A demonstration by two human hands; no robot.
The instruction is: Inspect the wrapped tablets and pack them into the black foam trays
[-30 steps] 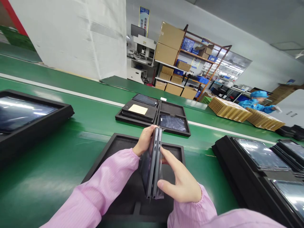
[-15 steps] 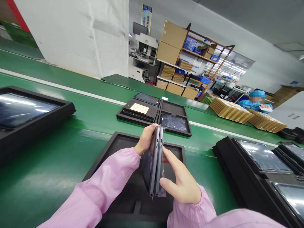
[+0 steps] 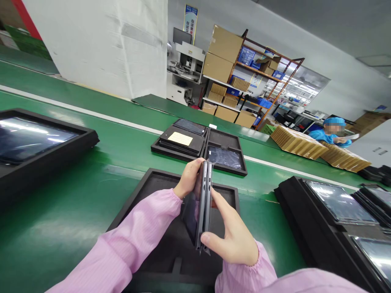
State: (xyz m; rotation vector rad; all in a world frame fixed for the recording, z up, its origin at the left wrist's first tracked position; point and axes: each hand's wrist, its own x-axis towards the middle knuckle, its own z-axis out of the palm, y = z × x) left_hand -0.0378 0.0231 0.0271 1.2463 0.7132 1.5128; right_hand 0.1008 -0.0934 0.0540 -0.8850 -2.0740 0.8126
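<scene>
Two slim, dark grey tablets (image 3: 202,203) stand on edge, face to face — port openings showing along their narrow sides, clear film around the right one — above a black tray (image 3: 159,258). The left hand (image 3: 190,179) grips their far end, its fingertips mostly hidden; the right hand (image 3: 235,232) clasps them, thumb on the near edge, forefinger along the right face. A second tray (image 3: 88,136) at left bears one tablet; at right, a black stack (image 3: 296,215) carries two bright-screened ones, a further pile beside it. Beyond, two adjoining trays (image 3: 226,139) hold one flat tablet each, plus black panels under one yellow sheet (image 3: 180,138), its print too small to read. Farther off, one co-worker (image 3: 317,134) in blue sits behind two brown cardboard blocks (image 3: 301,142). On the wall a banner (image 3: 190,22) shows Chinese characters — "在这里" is legible.
</scene>
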